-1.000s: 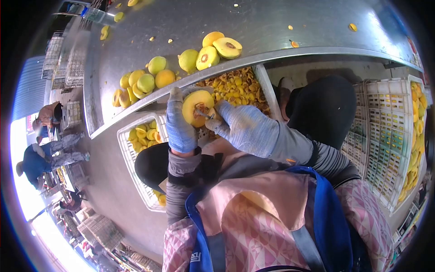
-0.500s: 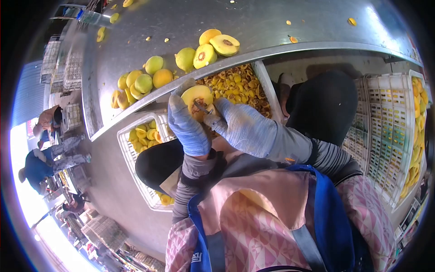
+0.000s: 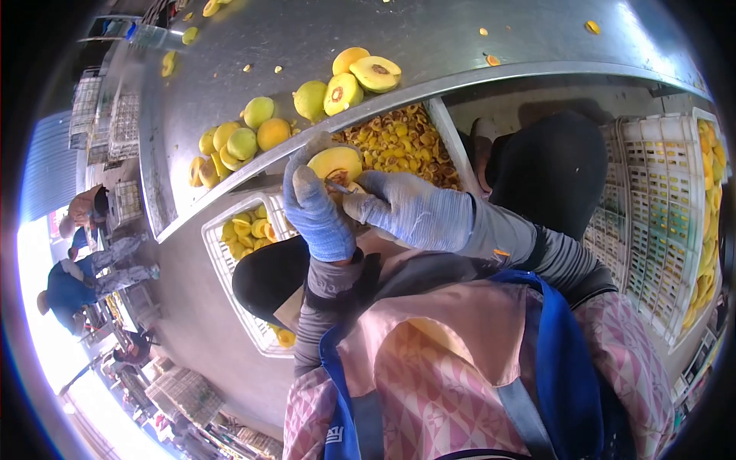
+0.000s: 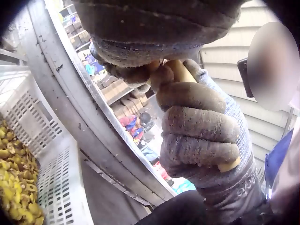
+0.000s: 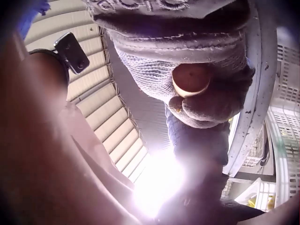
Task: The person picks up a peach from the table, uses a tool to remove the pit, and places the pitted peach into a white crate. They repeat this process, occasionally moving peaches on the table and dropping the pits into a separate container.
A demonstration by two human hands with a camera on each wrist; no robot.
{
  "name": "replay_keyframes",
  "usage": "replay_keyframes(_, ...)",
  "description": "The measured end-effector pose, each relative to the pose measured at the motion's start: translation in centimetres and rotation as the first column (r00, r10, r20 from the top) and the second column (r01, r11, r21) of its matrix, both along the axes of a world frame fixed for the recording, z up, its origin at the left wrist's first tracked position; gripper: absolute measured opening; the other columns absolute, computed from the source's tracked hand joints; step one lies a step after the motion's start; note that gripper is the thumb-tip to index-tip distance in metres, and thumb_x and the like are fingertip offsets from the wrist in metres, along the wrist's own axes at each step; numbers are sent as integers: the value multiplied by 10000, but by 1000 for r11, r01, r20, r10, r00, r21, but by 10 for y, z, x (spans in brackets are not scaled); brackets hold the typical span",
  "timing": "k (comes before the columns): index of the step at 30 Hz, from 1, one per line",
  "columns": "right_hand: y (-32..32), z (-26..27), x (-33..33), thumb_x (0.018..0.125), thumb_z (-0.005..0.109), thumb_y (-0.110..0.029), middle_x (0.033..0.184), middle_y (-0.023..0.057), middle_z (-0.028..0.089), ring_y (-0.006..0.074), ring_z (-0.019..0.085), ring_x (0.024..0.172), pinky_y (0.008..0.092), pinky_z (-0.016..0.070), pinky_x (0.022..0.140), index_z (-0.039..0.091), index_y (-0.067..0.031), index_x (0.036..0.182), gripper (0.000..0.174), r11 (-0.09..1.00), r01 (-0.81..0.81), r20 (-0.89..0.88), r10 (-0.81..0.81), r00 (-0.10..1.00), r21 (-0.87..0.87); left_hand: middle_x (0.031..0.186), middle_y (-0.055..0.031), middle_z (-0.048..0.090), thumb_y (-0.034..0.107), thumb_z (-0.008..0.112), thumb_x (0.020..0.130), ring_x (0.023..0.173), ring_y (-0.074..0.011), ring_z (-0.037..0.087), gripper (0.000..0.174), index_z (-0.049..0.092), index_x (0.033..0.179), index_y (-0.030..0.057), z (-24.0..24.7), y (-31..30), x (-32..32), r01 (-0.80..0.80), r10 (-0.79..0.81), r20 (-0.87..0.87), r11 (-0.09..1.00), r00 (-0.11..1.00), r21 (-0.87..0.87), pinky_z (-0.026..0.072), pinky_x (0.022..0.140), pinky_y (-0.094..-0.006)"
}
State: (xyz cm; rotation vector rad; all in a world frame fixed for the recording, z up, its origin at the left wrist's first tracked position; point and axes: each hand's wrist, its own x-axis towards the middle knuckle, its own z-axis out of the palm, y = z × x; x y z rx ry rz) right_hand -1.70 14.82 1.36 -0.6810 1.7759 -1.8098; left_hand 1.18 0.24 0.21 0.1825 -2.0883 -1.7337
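A halved yellow peach (image 3: 335, 162) sits in my gloved left hand (image 3: 318, 211), cut face turned toward me, with brown-red flesh round the pit hollow. My gloved right hand (image 3: 414, 211) curls round a pitting tool, whose thin metal end (image 3: 337, 186) meets the peach's middle. In the left wrist view the right fingers (image 4: 201, 124) wrap the tool's wooden handle (image 4: 229, 164). The handle's round butt (image 5: 191, 80) pokes out of the fist in the right wrist view. The left hand (image 4: 159, 28) hides the peach there.
Whole and halved peaches (image 3: 257, 113) lie along the edge of the metal table (image 3: 460, 38). Beneath that edge is a bin of pit scraps (image 3: 402, 142). White crates of fruit stand at left (image 3: 253, 322) and right (image 3: 640, 222). Other people (image 3: 73, 284) work far left.
The left hand has tilted and shifted slightly inward, turning the peach so its cut face shows narrower. The tool tip stays at the pit hollow, the right hand's angle changing a little.
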Motion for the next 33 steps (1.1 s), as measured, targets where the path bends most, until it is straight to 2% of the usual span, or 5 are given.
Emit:
replay_keyframes(4,7,12,-10,987,536,-322,795,184,648,315,665,738,388,499,644,595,-1,1038,330,976,-204,309,174,935,70,1093,-122,641,493,376,1014,963,-197,620,603,589,1201,-39,3,2,-1,-39,38,28,999,999,12,512,860,-329)
replay_keyframes(16,-3,-16,7,965,535,-334,755,170,660,367,651,671,453,511,582,596,-58,984,283,926,263,-493,-102,864,269,1049,-120,660,432,413,1019,901,-180,635,528,599,1177,-36,-2,-1,-2,-125,129,132,991,983,-38,512,790,-299)
replay_keyframes(22,-5,-25,-2,989,481,-417,623,111,623,286,616,528,398,479,491,606,-66,935,376,985,160,-184,-169,968,-61,1011,-109,657,473,462,995,888,-204,645,515,590,1161,2,-8,-1,-1,-74,54,170,991,984,113,522,786,-300)
replay_keyframes(25,21,-5,-16,999,463,-446,690,73,647,227,614,602,361,506,600,635,-36,987,444,970,-243,586,189,788,14,1001,-97,652,487,492,979,874,-208,645,492,571,1172,42,-15,-1,-4,-112,2,212,852,977,511,531,781,-310)
replay_keyframes(33,15,-17,-7,973,498,-460,760,156,662,357,645,688,426,520,656,607,-24,996,450,965,108,-144,-75,987,241,1053,-76,639,494,464,984,939,-208,631,495,547,1229,72,-14,-38,7,-209,81,264,836,961,507,543,783,-329)
